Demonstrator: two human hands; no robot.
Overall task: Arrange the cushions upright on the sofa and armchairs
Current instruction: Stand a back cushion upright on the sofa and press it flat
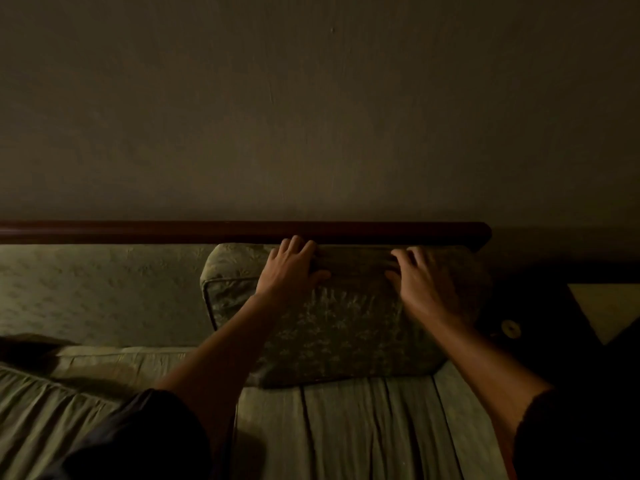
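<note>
1. Both hands lie on the top edge of the cushion [346, 317], at centre frame. The left hand [292, 268] is spread wide, fingers [298, 245] draped over the upper edge toward the wooden rail [242, 232], thumb down on the front face. The right hand [420, 280] is also spread, its fingers curled over the same edge further right. Neither closes around anything; they press and steady rather than grip.

2. The patterned cushion stands nearly upright on the sofa seat [346, 427], right of centre, its back against the sofa backrest [104, 289] just under the rail. Its bottom edge rests on the seat and its right end nears the end of the sofa.

3. My judgement of the risks:
   - Once the hands lift, the cushion could tip forward onto the seat, since only the backrest props it and its base looks soft and rounded.
   - Pushing down too hard on the top edge could buckle it into a slump.
   - Its right end could slide off toward the dark gap at the right of the frame, where a small round pale object [510, 329] sits; I cannot tell what that is.
   - The creased seat cover could let the base skid forward.

4. The room is dim, so fine detail of the fingertips behind the edge is hard to make out.
</note>
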